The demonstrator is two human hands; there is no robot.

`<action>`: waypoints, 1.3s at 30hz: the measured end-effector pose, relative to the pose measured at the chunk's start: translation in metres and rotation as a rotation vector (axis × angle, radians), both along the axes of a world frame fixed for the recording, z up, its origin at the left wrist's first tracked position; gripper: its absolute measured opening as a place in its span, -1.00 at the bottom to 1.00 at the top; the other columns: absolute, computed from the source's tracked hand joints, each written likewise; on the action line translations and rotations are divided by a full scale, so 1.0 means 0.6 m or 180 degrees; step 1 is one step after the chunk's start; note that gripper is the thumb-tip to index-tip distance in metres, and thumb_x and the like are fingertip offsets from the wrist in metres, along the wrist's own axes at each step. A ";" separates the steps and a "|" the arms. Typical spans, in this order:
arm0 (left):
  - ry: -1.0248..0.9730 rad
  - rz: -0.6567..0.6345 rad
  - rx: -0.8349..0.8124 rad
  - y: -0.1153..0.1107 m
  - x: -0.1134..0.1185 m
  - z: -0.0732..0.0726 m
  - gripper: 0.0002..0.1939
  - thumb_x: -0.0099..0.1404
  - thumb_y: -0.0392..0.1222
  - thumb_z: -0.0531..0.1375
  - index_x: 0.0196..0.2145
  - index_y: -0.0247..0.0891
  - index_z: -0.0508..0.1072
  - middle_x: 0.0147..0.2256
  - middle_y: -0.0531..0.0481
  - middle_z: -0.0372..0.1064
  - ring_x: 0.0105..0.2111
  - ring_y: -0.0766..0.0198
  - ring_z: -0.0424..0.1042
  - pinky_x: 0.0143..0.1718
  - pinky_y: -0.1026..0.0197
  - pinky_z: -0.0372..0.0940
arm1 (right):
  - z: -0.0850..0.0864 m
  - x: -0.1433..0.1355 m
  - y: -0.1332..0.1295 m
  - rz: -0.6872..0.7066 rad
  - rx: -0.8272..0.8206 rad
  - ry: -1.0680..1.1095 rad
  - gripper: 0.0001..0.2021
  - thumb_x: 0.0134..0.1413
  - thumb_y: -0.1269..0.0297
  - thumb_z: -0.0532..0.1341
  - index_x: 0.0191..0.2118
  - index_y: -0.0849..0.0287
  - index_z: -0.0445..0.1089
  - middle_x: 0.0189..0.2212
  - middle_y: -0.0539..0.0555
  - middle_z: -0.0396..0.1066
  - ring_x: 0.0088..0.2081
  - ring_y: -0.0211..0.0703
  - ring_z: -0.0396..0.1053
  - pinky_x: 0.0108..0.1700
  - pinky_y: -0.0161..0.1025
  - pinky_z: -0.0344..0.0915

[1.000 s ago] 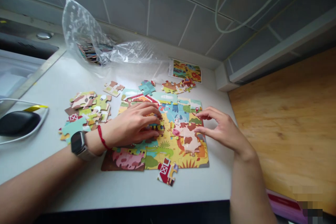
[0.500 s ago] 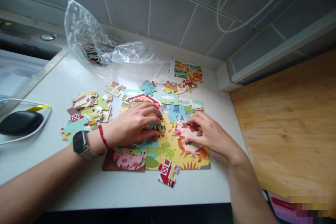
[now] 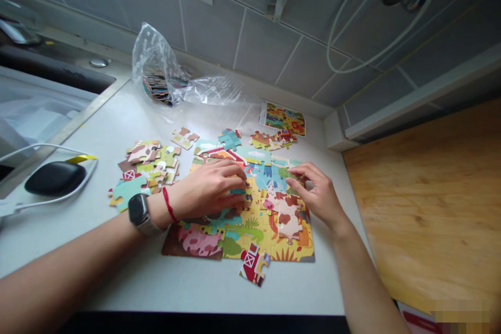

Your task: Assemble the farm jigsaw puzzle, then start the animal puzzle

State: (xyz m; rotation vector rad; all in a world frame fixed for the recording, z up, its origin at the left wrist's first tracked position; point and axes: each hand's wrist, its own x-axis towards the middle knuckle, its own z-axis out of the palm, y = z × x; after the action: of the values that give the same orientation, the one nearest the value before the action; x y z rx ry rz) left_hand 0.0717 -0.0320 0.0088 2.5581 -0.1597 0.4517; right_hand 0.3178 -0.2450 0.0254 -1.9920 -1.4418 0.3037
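Note:
A colourful animal jigsaw puzzle [image 3: 254, 222] lies partly assembled on the white counter. My left hand [image 3: 219, 185], with a watch and a red cord at the wrist, is over its middle. The thumb and fingers there are curled round a puzzle piece [image 3: 248, 196], mostly hidden beneath them. Above the upper right part of the puzzle is my right hand [image 3: 315, 188], its thumb and fingers apart with nothing visible between them. Cow pieces [image 3: 289, 222] lie on the puzzle just below it. A red barn piece [image 3: 254, 263] overlaps the front edge.
Loose pieces [image 3: 144, 167] are heaped at the left, and several more [image 3: 270, 139] lie behind the puzzle. A clear plastic bag [image 3: 211, 91] with cards or pieces stands by the wall near a picture card [image 3: 285, 117]. A black device [image 3: 55, 177] with a white cable is at far left.
My right hand has lifted off the cow pieces and moved slightly up, its fingers parting. My left hand keeps its place on the puzzle. The camera view has shifted.

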 end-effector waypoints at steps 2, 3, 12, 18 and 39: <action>-0.0033 -0.0006 0.0000 0.001 0.000 -0.004 -0.73 0.59 -0.03 0.19 -0.09 -0.24 0.60 -0.08 -0.15 0.58 -0.07 0.10 0.57 0.01 0.03 0.43 | -0.002 0.015 0.018 -0.0140 0.0041 -0.0109 -0.74 0.36 0.03 0.31 -0.09 0.10 0.59 -0.12 0.13 0.54 -0.14 -0.03 0.55 -0.10 -0.11 0.52; -0.0045 -0.0008 0.0003 0.002 0.000 -0.006 -0.73 0.59 -0.03 0.18 -0.08 -0.24 0.60 -0.09 -0.14 0.58 -0.08 0.11 0.57 -0.01 0.04 0.43 | -0.001 0.026 0.030 -0.0184 0.0011 -0.0182 -0.74 0.36 0.03 0.30 -0.07 0.10 0.59 -0.09 0.15 0.54 -0.12 -0.02 0.55 -0.09 -0.09 0.54; -0.0187 -0.0026 0.0037 0.010 -0.001 0.001 -0.60 0.65 -0.01 0.04 -0.17 -0.26 0.59 -0.19 -0.12 0.58 -0.18 0.15 0.56 -0.09 0.08 0.43 | -0.004 0.141 0.176 -0.0028 -0.0748 -0.0959 -0.43 0.16 0.32 0.36 0.30 0.19 0.47 0.28 0.31 0.46 0.32 0.21 0.40 0.41 0.17 0.28; -0.0785 0.0680 -0.1002 0.040 -0.014 0.026 -0.23 0.66 0.26 -0.27 -0.12 -0.28 0.59 -0.19 -0.17 0.63 -0.19 0.14 0.61 -0.11 0.07 0.45 | -0.018 0.167 0.191 -0.0049 -0.0877 -0.0915 -0.48 0.09 0.32 0.43 0.20 0.17 0.57 0.09 0.31 0.60 0.11 0.22 0.56 0.25 0.13 0.42; -0.1419 0.2029 -0.3577 0.080 0.001 0.014 -0.11 0.44 0.60 -0.25 -0.32 -0.19 0.55 -0.41 -0.13 0.57 -0.40 0.19 0.57 -0.30 0.13 0.43 | -0.034 0.185 0.154 -0.0229 -0.0117 -0.0310 -0.48 -0.06 0.00 0.51 0.00 0.18 0.64 -0.07 0.25 0.63 -0.11 0.11 0.60 0.02 0.08 0.56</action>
State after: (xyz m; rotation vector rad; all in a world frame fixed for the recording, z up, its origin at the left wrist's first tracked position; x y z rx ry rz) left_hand 0.0726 0.0157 0.0172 1.3234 0.6056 0.9910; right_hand 0.4290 -0.1529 0.0052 -2.1089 -1.4293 0.2058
